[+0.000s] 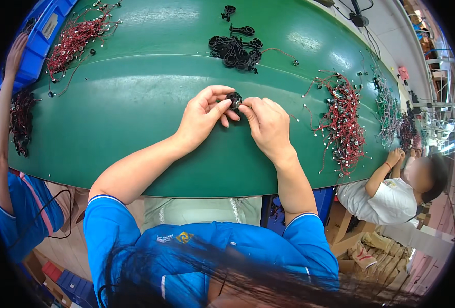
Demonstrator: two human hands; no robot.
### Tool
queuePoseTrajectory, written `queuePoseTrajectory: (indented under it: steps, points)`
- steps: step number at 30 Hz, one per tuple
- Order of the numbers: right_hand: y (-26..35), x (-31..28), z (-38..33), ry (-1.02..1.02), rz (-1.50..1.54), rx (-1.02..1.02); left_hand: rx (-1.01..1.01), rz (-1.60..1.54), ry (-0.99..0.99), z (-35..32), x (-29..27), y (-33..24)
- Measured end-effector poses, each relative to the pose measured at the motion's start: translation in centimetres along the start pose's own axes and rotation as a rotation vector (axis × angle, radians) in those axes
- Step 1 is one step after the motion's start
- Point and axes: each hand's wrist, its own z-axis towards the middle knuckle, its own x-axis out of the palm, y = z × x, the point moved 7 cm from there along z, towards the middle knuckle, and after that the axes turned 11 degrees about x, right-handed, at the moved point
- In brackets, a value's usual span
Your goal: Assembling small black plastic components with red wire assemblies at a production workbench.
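Between my hands, above the green tabletop, is a small round black plastic housing [233, 97]. My left hand [205, 113] grips it, thumb in front and fingers curled behind. My right hand [266, 119] pinches at the housing's right side, thumb against forefinger; a small part seems to sit there, too hidden to name. Farther out lies a pile of black plastic housings [234, 53] with ring-shaped ends. To my right spreads a heap of small round parts on red wires [344, 123].
Another red-wire heap [76, 43] lies far left, near a blue bin [41, 43] where a co-worker's hand [16, 51] rests. Dark wired parts [22, 120] sit at the left edge. Green-wired parts [387, 110] lie far right, near another person [384, 197].
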Motion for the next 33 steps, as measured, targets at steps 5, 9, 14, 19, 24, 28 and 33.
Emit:
queuePoseTrajectory:
  steps: [5,9,14,19,24,28,33]
  points:
    - [-0.6,0.7,-0.4,0.121,0.030,0.177,0.048,0.056,-0.034,0.0,-0.2,0.0]
    - [-2.1,2.2,-1.3,0.244,0.313,0.440,0.075,0.086,-0.058,-0.1,-0.3,0.0]
    - [-1.8,2.4,-1.3,0.197,0.414,0.434,0.097,0.113,-0.070,-0.2,-0.3,-0.4]
    - [-1.5,2.2,-1.4,0.148,0.428,0.438,0.138,0.120,-0.068,-0.4,-0.2,-0.4]
    - [-1.5,2.1,-1.6,0.123,0.316,0.357,0.106,0.061,-0.046,-0.4,0.1,-0.6]
    - [-0.9,1.9,-1.3,0.172,0.181,0.319,0.147,0.099,-0.050,-0.4,-0.2,-0.3]
    - [-0.8,1.6,-1.1,0.145,0.139,0.190,0.063,0.161,0.027,0.1,0.0,-0.8]
